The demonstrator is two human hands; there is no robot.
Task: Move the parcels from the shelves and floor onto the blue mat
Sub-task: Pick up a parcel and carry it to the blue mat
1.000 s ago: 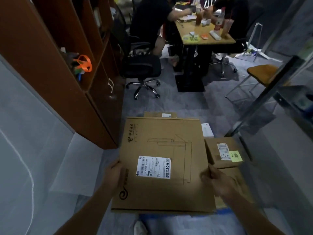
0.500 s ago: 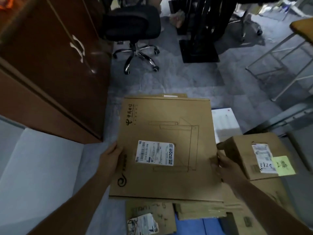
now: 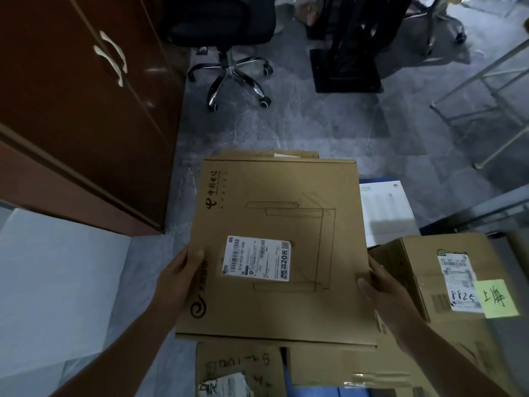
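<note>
I hold a large flat cardboard parcel (image 3: 286, 219) with a white shipping label, level above the floor. My left hand (image 3: 179, 277) grips its left edge and my right hand (image 3: 382, 290) grips its right edge. Below it lie other parcels: a brown box with handwriting (image 3: 240, 365), a taped flat box (image 3: 352, 368), a thicker box with a yellow sticky note (image 3: 423, 270) at the right, and a white box (image 3: 386, 207). A strip of the blue mat (image 3: 315, 392) shows at the bottom edge, and another strip beyond the white box.
A dark wooden cabinet (image 3: 86, 110) stands at the left, with a white panel (image 3: 48, 282) leaning below it. An office chair (image 3: 229, 47) and a black table base (image 3: 346, 64) stand ahead on the grey floor. Metal chair legs (image 3: 486, 90) are at the right.
My view has tilted down and closed in on the parcels. The flat parcel stays in both hands and hangs low over the pile on the mat.
</note>
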